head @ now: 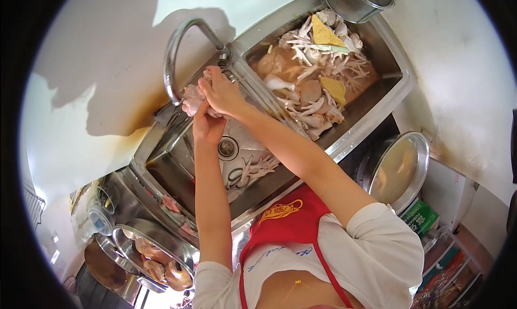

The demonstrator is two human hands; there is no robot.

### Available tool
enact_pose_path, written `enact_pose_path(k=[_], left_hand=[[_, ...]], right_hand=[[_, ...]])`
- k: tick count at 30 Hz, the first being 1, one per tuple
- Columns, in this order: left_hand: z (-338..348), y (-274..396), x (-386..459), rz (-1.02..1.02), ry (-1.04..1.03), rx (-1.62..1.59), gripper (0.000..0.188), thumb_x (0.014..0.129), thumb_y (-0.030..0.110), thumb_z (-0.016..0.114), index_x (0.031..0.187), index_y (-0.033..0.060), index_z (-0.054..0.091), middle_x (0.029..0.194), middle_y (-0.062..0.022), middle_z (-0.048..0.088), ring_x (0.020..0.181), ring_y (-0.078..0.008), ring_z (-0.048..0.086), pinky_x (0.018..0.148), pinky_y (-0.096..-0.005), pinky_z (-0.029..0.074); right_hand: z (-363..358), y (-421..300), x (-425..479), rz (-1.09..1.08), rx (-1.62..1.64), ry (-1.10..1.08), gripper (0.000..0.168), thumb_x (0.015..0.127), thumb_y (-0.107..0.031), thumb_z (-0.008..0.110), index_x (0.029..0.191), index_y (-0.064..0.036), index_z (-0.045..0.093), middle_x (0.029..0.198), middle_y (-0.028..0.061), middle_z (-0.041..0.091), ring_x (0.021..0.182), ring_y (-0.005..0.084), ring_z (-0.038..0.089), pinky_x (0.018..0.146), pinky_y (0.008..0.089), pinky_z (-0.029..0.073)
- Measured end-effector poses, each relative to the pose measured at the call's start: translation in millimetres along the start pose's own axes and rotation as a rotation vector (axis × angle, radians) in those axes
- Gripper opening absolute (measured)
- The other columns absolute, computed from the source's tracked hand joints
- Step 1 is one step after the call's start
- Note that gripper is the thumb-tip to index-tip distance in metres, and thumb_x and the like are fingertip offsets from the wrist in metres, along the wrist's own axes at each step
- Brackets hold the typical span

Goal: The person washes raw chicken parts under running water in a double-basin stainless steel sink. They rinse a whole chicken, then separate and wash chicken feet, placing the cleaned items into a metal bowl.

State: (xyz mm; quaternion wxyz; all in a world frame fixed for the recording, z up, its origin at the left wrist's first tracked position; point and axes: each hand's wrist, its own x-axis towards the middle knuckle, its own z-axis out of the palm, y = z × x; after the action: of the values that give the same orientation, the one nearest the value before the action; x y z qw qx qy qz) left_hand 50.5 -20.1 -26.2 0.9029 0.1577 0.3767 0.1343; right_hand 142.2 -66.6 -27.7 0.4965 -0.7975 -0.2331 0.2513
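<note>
Both my hands grip a piece of raw poultry (pixel 193 100) just beside the spout of the curved metal faucet (pixel 174 54). My left hand (pixel 208 125) supports it from below, while my right hand (pixel 220 91) lies over its upper side; the fingers cover part of the meat. Beneath my arms is the left sink basin (pixel 169 163) with a drain (pixel 228 147). Raw chicken feet (pixel 260 167) and scissors (pixel 235 177) lie on its floor. The right basin (pixel 387 77) holds cloudy reddish water with many chicken feet (pixel 309 66), drumsticks (pixel 278 83) and yellow pieces (pixel 325 32).
A metal pot (pixel 357 4) stands at the right basin's far corner. Down left, a steel bowl (pixel 121 232) holds whole poultry (pixel 157 264); pink and green cloths (pixel 171 204) lie on the sink rim. A large round metal vessel (pixel 398 167) and a green box (pixel 420 218) are at right.
</note>
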Motion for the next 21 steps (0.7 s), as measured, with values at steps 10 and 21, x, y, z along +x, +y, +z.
enact_pose_path(k=[10,21], left_hand=[[86,-35,52,-0.112,-0.118,-0.191,0.043,0.082,-0.002,0.052,0.121,-0.0062,0.036,0.112,-0.0198,0.049,0.092,-0.0272,0.056,0.081,-0.0358,0.051],[74,-163,134,-0.448,0.106,-0.013,0.040,0.075,-0.007,0.052,0.113,-0.0090,0.041,0.107,-0.0200,0.052,0.089,-0.0308,0.059,0.073,-0.0360,0.054]], right_hand=[[-112,146,-4,0.359,0.355,0.184,0.034,0.084,-0.028,0.054,0.110,-0.007,0.057,0.101,0.0170,0.062,0.093,0.0279,0.061,0.082,0.0338,0.046],[-111,274,-25,0.313,-0.696,-0.184,0.033,0.083,-0.025,0.051,0.110,-0.006,0.056,0.113,0.0183,0.056,0.109,0.0316,0.052,0.088,0.0399,0.043]])
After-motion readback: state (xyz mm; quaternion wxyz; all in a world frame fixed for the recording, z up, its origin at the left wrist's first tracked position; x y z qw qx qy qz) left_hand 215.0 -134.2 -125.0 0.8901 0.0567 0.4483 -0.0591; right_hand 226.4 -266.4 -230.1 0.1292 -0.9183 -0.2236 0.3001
